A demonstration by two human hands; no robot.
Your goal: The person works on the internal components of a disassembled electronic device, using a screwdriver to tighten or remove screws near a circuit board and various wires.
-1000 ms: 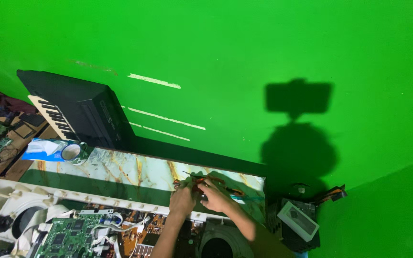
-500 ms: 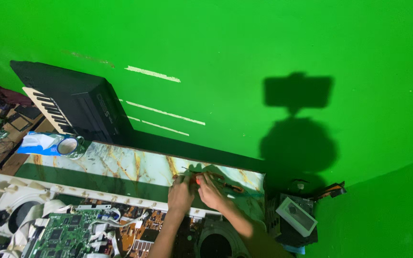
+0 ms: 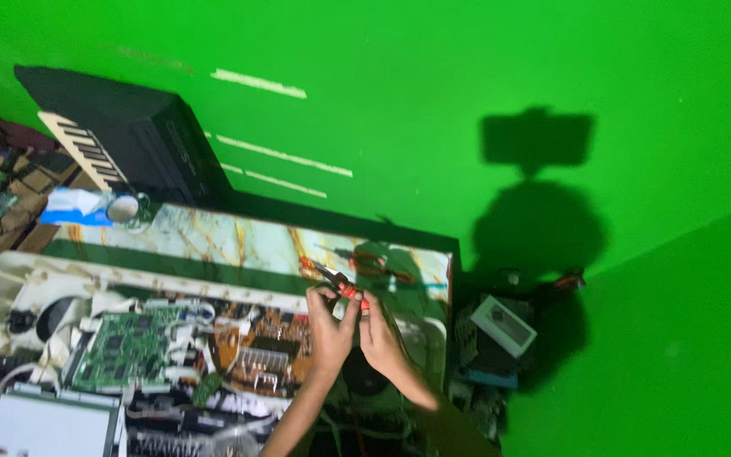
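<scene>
We're gripping red-handled pliers (image 3: 338, 283) with both hands, left hand (image 3: 329, 320) and right hand (image 3: 380, 332) closed on them, over the opened keyboard chassis (image 3: 213, 338).

A black keyboard (image 3: 116, 140) leans against the green wall (image 3: 433, 93). Below it lies a marbled board (image 3: 213, 241) (green-edged), with a tape roll (image 3: 124, 207) at its left end. A grey meter (image 3: 505, 324) sits at the right.
</scene>
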